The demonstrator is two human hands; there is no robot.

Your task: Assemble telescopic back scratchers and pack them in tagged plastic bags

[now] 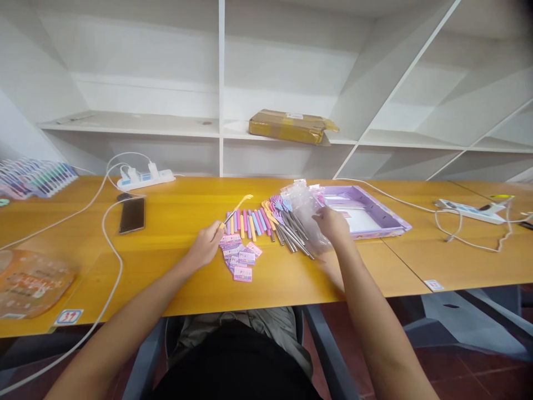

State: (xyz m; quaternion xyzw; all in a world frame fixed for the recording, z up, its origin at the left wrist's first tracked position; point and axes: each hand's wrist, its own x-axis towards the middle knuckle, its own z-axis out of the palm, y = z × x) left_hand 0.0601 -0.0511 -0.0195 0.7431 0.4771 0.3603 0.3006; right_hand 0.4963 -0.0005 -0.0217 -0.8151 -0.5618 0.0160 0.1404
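The left hand [206, 244] grips a yellow-tipped metal stick [244, 201] above the desk [179, 214], at the left end of a row of coloured tubes [252, 226]. The right hand [335, 226] is closed on clear plastic [305, 208] between the stick pile [293, 230] and the purple tray [393, 222]

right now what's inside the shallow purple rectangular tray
The shallow purple rectangular tray shows a flat white surface and a small pinkish patch, too blurred to identify. The bare right hand and clear plastic bags partly cover its left end; anything behind them is hidden.
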